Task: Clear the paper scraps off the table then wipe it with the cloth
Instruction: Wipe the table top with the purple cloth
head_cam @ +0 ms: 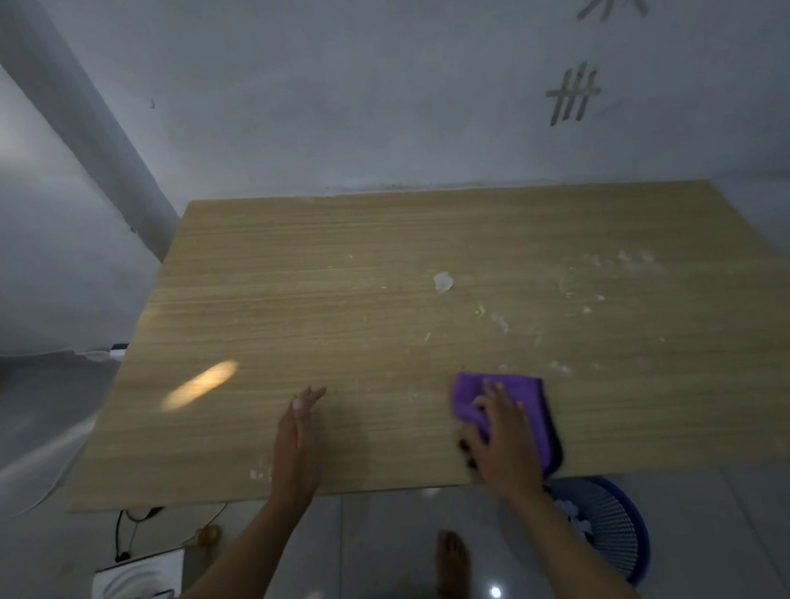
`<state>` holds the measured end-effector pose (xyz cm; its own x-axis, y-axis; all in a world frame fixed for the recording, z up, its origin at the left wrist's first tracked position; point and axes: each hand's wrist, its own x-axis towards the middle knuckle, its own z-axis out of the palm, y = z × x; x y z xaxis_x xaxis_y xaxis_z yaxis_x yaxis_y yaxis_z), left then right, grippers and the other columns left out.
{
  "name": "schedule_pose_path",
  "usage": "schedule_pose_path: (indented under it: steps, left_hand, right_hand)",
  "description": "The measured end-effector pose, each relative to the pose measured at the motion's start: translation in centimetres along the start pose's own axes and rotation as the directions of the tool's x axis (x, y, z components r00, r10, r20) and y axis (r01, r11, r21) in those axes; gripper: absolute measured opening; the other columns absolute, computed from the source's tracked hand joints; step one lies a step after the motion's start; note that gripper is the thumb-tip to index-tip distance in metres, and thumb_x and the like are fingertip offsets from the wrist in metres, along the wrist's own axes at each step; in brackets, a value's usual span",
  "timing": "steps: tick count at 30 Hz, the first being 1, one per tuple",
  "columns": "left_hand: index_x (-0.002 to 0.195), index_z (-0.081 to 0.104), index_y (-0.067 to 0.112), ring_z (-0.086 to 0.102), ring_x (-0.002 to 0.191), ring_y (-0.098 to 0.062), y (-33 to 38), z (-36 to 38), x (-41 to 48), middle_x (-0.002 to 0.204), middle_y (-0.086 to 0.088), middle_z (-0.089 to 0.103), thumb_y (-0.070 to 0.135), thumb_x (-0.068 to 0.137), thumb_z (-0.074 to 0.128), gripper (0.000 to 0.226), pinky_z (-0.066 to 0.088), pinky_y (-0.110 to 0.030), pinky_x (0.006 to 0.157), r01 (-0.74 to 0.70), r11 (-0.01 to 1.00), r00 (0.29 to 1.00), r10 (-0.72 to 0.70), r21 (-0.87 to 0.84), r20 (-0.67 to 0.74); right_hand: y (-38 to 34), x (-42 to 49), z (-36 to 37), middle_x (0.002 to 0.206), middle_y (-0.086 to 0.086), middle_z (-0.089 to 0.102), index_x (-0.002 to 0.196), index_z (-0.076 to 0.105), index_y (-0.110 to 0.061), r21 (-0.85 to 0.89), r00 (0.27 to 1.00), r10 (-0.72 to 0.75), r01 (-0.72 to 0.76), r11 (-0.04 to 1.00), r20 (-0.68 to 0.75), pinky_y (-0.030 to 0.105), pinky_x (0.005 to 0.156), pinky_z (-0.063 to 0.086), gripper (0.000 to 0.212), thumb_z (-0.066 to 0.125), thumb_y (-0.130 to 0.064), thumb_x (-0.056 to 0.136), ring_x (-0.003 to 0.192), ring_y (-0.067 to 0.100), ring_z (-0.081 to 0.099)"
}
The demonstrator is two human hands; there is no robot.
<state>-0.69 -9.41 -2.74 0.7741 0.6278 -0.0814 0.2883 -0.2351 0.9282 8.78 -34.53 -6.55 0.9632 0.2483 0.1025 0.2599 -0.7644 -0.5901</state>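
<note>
A purple cloth (521, 395) lies on the wooden table (290, 297) near its front edge, right of centre. My right hand (503, 436) presses flat on the cloth with the fingers spread. My left hand (297, 439) rests edge-on on the bare tabletop to the left, fingers straight and holding nothing. A small white paper scrap (443, 281) sits mid-table, and whitish smears and crumbs (615, 265) are scattered across the right half.
A blue mesh basket (610, 523) with pale scraps inside stands on the tiled floor under the table's front right edge. A white box (138, 593) and cables lie on the floor at lower left. The wall runs right behind the table. My bare foot (453, 562) is below.
</note>
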Motion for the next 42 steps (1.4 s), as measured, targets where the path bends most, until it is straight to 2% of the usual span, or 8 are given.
schedule_pose_path:
  steps: [5, 8, 12, 24, 29, 33, 39, 42]
  left_hand:
    - [0.094, 0.073, 0.022, 0.034, 0.134, -0.013, 1.0, 1.5, -0.6, 0.139, 0.002, 0.047, 0.038, 0.098, 0.023, 0.052, 0.024, -0.033, 0.112, -0.029, 0.994, 0.995, 0.02, 0.104, 0.094]
    - [0.101, 0.071, 0.019, 0.033, 0.135, -0.015, 1.3, 2.9, -0.5, 0.14, 0.0, 0.047, 0.032, 0.099, 0.027, 0.046, 0.023, -0.031, 0.111, -0.061, 0.99, 0.991, 0.045, 0.127, 0.125]
    - [0.109, 0.066, 0.015, 0.032, 0.135, -0.012, 2.1, 4.7, 0.1, 0.138, 0.004, 0.045, 0.027, 0.099, 0.028, 0.041, 0.022, -0.029, 0.111, -0.082, 0.984, 0.986, 0.057, 0.159, 0.154]
    - [0.12, 0.06, 0.017, 0.029, 0.137, -0.012, 4.0, 10.2, 4.1, 0.142, -0.001, 0.045, 0.047, 0.095, 0.022, 0.054, 0.021, -0.028, 0.111, -0.076, 0.977, 0.99, 0.05, 0.2, 0.135]
    - [0.125, 0.054, 0.013, 0.041, 0.129, -0.018, 4.8, 11.5, 5.3, 0.136, -0.008, 0.051, 0.039, 0.095, 0.024, 0.049, 0.029, -0.036, 0.111, -0.007, 0.994, 0.999, 0.004, 0.108, 0.035]
    - [0.128, 0.05, 0.012, 0.042, 0.129, -0.02, 7.2, 16.1, 8.7, 0.137, -0.008, 0.05, 0.03, 0.1, 0.026, 0.042, 0.03, -0.039, 0.111, 0.026, 0.993, 1.0, -0.027, 0.118, 0.006]
    - [0.128, 0.051, 0.012, 0.041, 0.13, -0.019, 8.2, 17.5, 11.1, 0.137, -0.008, 0.05, 0.028, 0.1, 0.025, 0.041, 0.027, -0.03, 0.108, -0.014, 0.986, 0.999, 0.021, 0.164, -0.039]
    - [0.129, 0.05, 0.011, 0.039, 0.132, -0.02, 8.2, 17.9, 11.9, 0.138, -0.008, 0.049, 0.03, 0.1, 0.025, 0.043, 0.026, -0.03, 0.108, 0.002, 0.986, 0.998, 0.007, 0.169, -0.055]
  right_hand:
    - [1.4, 3.1, -3.3, 0.131, 0.014, 0.051, 0.101, 0.053, -0.015, -0.066, 0.966, 0.239, -0.246, 0.967, -0.099, 0.048, 0.109, 0.029, 0.022, 0.05, -0.031, 0.086, 0.13, 0.031, 0.038]
    - [-3.4, 2.0, -0.7, 0.112, 0.009, 0.06, 0.093, 0.051, -0.017, -0.083, 0.999, -0.033, 0.03, 0.996, -0.038, 0.043, 0.096, 0.036, 0.029, 0.045, -0.039, 0.075, 0.114, 0.03, 0.048]
    - [-6.1, -0.7, 4.3, 0.139, -0.007, 0.049, 0.114, 0.052, -0.023, -0.065, 0.901, -0.377, 0.399, 0.915, 0.215, 0.036, 0.112, 0.012, 0.035, 0.048, -0.035, 0.081, 0.136, 0.01, 0.028]
    - [4.2, 12.1, -3.9, 0.122, 0.011, 0.062, 0.115, 0.061, -0.018, -0.166, 0.974, 0.161, -0.187, 0.968, -0.163, 0.05, 0.112, 0.019, 0.043, 0.036, -0.034, 0.084, 0.128, 0.027, 0.042]
    - [-3.6, 9.8, 2.0, 0.118, -0.004, 0.065, 0.113, 0.059, -0.028, -0.136, 0.901, -0.427, 0.434, 0.89, 0.079, 0.043, 0.109, 0.019, 0.037, 0.049, -0.04, 0.079, 0.121, 0.021, 0.048]
    - [0.3, 14.0, 2.2, 0.137, -0.014, 0.051, 0.128, 0.046, -0.035, -0.109, 0.813, -0.521, 0.56, 0.821, 0.258, 0.038, 0.11, 0.017, 0.049, 0.044, -0.049, 0.082, 0.131, 0.011, 0.042]
    - [10.0, 23.2, -3.6, 0.138, -0.007, 0.051, 0.123, 0.056, -0.03, -0.171, 0.994, -0.101, 0.094, 0.981, -0.033, 0.04, 0.111, 0.016, 0.046, 0.03, -0.044, 0.087, 0.133, 0.017, 0.04]
    - [9.4, 25.5, -5.1, 0.115, 0.005, 0.067, 0.106, 0.066, -0.022, -0.116, 0.956, 0.13, -0.166, 0.979, -0.263, 0.055, 0.11, 0.018, 0.042, 0.034, -0.042, 0.087, 0.123, 0.029, 0.05]
